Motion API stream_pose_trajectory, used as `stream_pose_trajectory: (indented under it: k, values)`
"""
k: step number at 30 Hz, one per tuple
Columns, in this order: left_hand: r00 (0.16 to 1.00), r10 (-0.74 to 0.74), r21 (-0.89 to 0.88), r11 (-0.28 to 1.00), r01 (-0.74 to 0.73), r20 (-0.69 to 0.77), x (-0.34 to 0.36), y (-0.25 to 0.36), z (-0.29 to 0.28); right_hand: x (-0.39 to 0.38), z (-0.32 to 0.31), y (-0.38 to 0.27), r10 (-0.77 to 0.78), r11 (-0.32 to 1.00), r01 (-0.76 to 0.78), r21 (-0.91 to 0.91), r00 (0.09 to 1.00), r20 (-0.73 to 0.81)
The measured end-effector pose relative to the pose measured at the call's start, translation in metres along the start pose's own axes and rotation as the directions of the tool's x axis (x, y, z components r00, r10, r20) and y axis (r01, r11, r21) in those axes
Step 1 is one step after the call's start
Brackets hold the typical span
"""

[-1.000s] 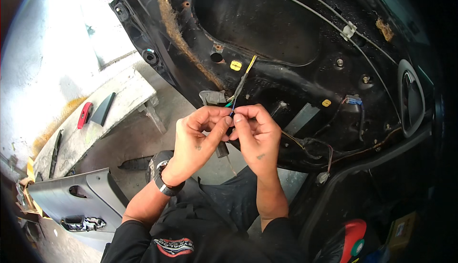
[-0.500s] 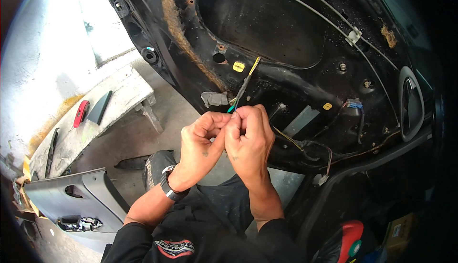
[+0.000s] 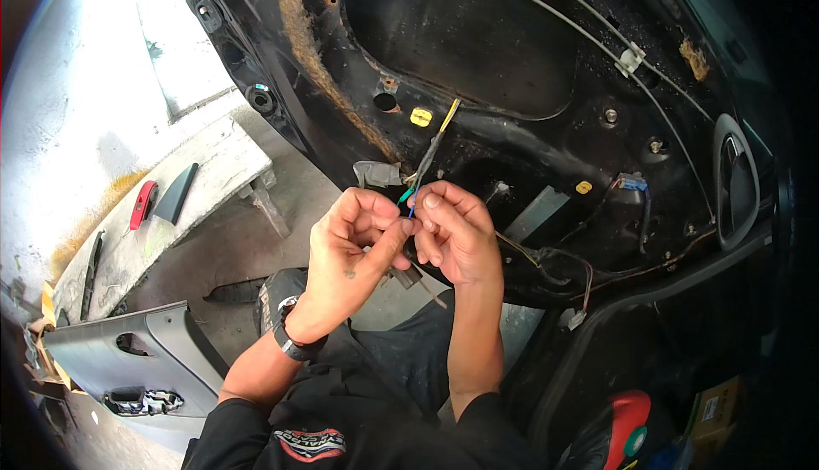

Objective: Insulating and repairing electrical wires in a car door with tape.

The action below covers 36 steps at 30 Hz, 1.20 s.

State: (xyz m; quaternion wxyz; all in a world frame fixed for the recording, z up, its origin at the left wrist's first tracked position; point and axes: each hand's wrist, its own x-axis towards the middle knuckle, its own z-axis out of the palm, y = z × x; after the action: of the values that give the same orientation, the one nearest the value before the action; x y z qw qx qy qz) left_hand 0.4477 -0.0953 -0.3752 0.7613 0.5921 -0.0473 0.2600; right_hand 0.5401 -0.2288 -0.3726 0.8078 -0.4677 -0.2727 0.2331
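Note:
Both hands meet at a thin blue wire (image 3: 412, 206) in front of the bare black car door. My left hand (image 3: 350, 235) pinches the wire's lower part between thumb and fingers. My right hand (image 3: 461, 231) has its fingers curled in and its fingertips pinched at the same wire, just beside the left thumb. A green wire (image 3: 406, 194) splits off next to it. Both come out of a dark taped wire bundle (image 3: 431, 154) with a yellow upper end. Below the hands hangs a dark connector-like piece (image 3: 408, 277), partly hidden by the left hand.
The door frame (image 3: 512, 142) fills the upper right, with cables, a blue plug (image 3: 632, 182) and an inner handle (image 3: 731, 180). At left a worn bench (image 3: 213, 159) bears a red-handled tool (image 3: 143, 205) and a dark triangular trim piece (image 3: 177, 193). A grey door panel (image 3: 183, 342) leans below.
My hands have moved slightly apart, and the right hand has turned and loosened its fingers. More of the blue wire shows, and the dark piece below has come into sight.

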Motion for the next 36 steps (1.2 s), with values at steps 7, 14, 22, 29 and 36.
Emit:
stream_pose_trajectory:
  k: [7, 14, 22, 29, 36]
  values:
    - [0.996, -0.064, -0.001, 0.998, 0.064, 0.069, 0.000, 0.012, -0.007, 0.003, -0.001, 0.005, -0.043, 0.995, 0.030, 0.090, 0.989, 0.140]
    - [0.995, -0.076, -0.012, 0.997, 0.077, 0.065, 0.000, 0.016, -0.012, 0.005, 0.004, 0.008, -0.091, 0.984, 0.060, 0.168, 0.979, 0.181]
    - [0.994, -0.089, -0.054, 0.994, 0.092, 0.062, 0.000, 0.020, -0.008, 0.009, 0.000, 0.012, -0.036, 0.966, -0.026, 0.259, 0.972, 0.231]
    - [0.990, -0.109, -0.014, 0.994, 0.110, 0.088, -0.002, 0.022, -0.016, 0.017, 0.003, 0.021, 0.003, 0.940, -0.095, 0.328, 0.963, 0.270]
    - [0.956, -0.211, 0.013, 0.977, 0.213, 0.202, 0.003, 0.037, -0.017, 0.025, -0.005, 0.030, -0.074, 0.956, -0.023, 0.292, 0.946, 0.317]
